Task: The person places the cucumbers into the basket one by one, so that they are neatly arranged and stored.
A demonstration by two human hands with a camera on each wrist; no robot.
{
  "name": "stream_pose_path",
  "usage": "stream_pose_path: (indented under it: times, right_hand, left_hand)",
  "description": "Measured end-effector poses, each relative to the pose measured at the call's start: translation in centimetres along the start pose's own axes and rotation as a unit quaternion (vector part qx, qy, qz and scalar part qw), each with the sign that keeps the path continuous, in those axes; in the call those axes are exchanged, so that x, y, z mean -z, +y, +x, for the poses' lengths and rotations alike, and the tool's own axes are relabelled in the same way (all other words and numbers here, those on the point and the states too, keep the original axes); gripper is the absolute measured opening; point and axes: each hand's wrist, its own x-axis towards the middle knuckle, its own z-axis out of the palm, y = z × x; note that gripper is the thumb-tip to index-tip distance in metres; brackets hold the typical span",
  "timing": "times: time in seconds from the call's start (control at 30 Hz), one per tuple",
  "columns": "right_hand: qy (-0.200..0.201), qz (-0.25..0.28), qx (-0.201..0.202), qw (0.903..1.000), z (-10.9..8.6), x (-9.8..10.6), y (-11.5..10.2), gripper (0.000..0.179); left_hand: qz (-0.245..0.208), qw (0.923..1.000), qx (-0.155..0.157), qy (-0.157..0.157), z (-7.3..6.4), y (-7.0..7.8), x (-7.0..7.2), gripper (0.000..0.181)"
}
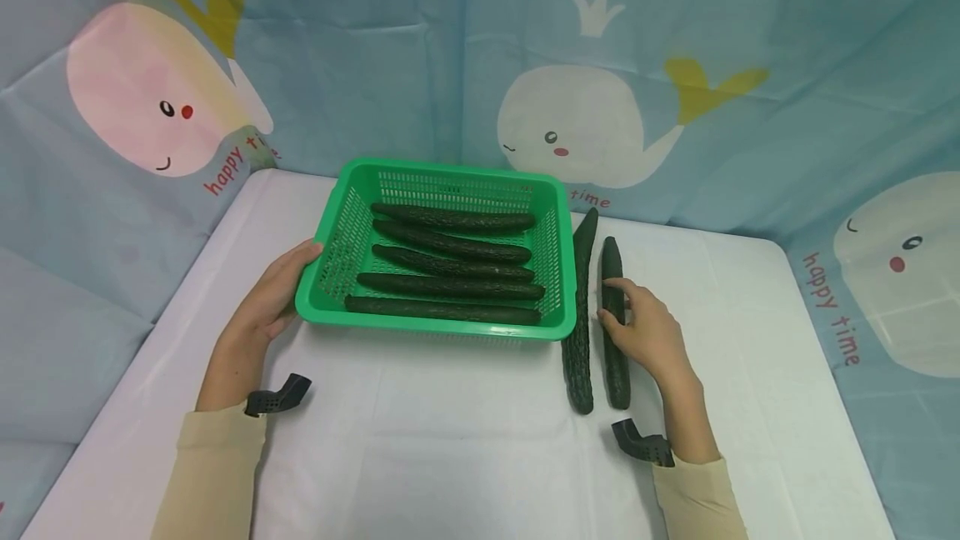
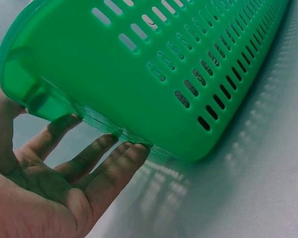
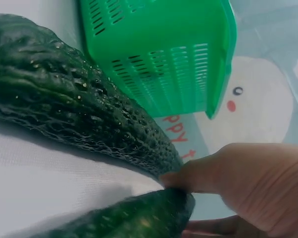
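A green plastic basket (image 1: 566, 257) with slotted walls holds several dark green cucumbers (image 1: 450, 284) lying side by side. My left hand (image 1: 281, 286) grips its left end, thumb at the rim and fingertips against the outer wall, as the left wrist view shows (image 2: 59, 183). To the right of the basket, two long cucumbers lie on the white cloth. The outer cucumber (image 1: 617, 365) is held by my right hand (image 1: 651, 332), thumb on one side and fingers on the other. Beside it, nearer the basket, lies a bumpy, slightly bent cucumber (image 1: 579, 365), which no hand touches.
A white cloth (image 1: 450, 457) covers the table. Blue curtains with whale prints (image 1: 420, 65) hang behind it and along both sides. Black wrist mounts (image 1: 279, 397) sit on both forearms, at the ends of beige sleeves.
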Motion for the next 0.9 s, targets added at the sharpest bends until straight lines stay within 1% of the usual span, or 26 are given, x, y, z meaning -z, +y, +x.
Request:
stream_pose_path:
  times: [0.13, 0.37, 0.43, 0.67, 0.77, 0.9]
  right_hand:
    - [0.02, -0.005, -0.014, 0.9997, -0.01, 0.13, -0.14, 0.062]
    - [0.023, -0.018, -0.049, 0.9984, 0.01, 0.16, -0.41, 0.064]
    - [0.023, -0.015, -0.06, 0.9978, 0.05, 0.17, -0.37, 0.065]
    - [-0.023, 0.033, -0.107, 0.9934, -0.05, 0.44, -0.15, 0.07]
    - [-0.038, 0.033, -0.119, 0.9916, 0.02, 0.62, 0.04, 0.07]
    - [-0.051, 0.032, -0.124, 0.9904, 0.13, 0.73, 0.31, 0.073]
  left_hand:
    - [-0.001, 1.0, -0.003, -0.005, -0.09, -0.03, 0.04, 0.08]
    - [0.007, 0.9999, -0.012, -0.009, -0.1, 0.12, 0.12, 0.078]
    - [0.005, 0.9998, -0.016, -0.011, -0.03, 0.1, 0.16, 0.078]
    - [0.005, 0.9999, -0.014, -0.007, 0.12, -0.07, 0.13, 0.079]
    - [-0.002, 0.9999, -0.012, -0.008, 0.15, -0.14, 0.16, 0.078]
    - [-0.005, 0.9999, -0.008, -0.006, 0.12, -0.16, 0.18, 0.078]
